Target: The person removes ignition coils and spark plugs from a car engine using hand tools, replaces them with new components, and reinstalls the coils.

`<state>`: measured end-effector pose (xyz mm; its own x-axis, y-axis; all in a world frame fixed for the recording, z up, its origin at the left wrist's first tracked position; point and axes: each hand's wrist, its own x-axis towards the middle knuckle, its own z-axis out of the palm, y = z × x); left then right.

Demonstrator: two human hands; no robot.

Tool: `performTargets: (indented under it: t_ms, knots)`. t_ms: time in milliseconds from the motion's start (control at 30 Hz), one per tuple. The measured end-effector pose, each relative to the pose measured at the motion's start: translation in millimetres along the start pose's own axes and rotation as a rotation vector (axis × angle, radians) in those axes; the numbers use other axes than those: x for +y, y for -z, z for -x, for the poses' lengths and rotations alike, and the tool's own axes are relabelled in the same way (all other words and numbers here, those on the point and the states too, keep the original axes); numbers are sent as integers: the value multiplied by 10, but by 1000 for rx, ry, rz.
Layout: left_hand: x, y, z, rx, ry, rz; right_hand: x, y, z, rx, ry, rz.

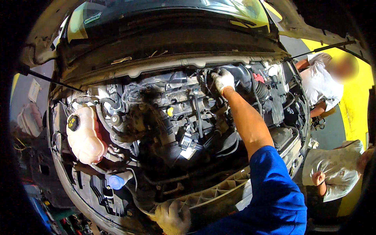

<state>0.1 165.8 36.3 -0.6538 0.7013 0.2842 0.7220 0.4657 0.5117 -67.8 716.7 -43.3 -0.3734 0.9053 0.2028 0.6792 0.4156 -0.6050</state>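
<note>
My right hand [223, 80], in a white knitted glove, reaches to the back of the engine [184, 105], beside a black ribbed intake hose [259, 88]. Its fingers are curled among hoses and fittings; what they grip is hidden. My left hand [171, 217], also gloved and blurred, is at the front panel [207, 194] along the bottom, its finger state unclear. A translucent coolant tank [86, 137] with a black cap sits at left, and a blue washer cap [116, 181] is below it.
The raised hood [327, 21] rests on struts at both sides. Two people in white shirts, one person [319, 84] upper right and another [333, 170] lower right, are beside the car. The windshield [96, 19] is at the top; the battery [270, 72] is at the engine bay's back right.
</note>
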Motion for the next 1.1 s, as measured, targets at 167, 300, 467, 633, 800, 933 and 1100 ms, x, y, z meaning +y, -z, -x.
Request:
performTargets:
  t_ms: [167, 300, 467, 633, 800, 933, 1100]
  knots:
    - [19, -20, -2, 9, 19, -10, -44, -13, 22, -34, -16, 71]
    - [-5, 10, 9, 4, 1, 17, -56, 113, -100, -256, 265, 84]
    - [33, 20, -50, 22, -1, 25, -87, 245, -123, -435, -25, -196]
    - [29, 17, -30, -2, -5, 17, -270, 224, -161, -202, -10, 380]
    - [24, -46, -16, 25, 13, 49, -481, 295, -178, -298, 102, 705]
    - [48, 9, -43, -3, 11, 46, -115, 151, -437, -350, 294, 694]
    - [41, 11, -41, 3, 19, 28, -357, 248, -387, -529, 237, 759]
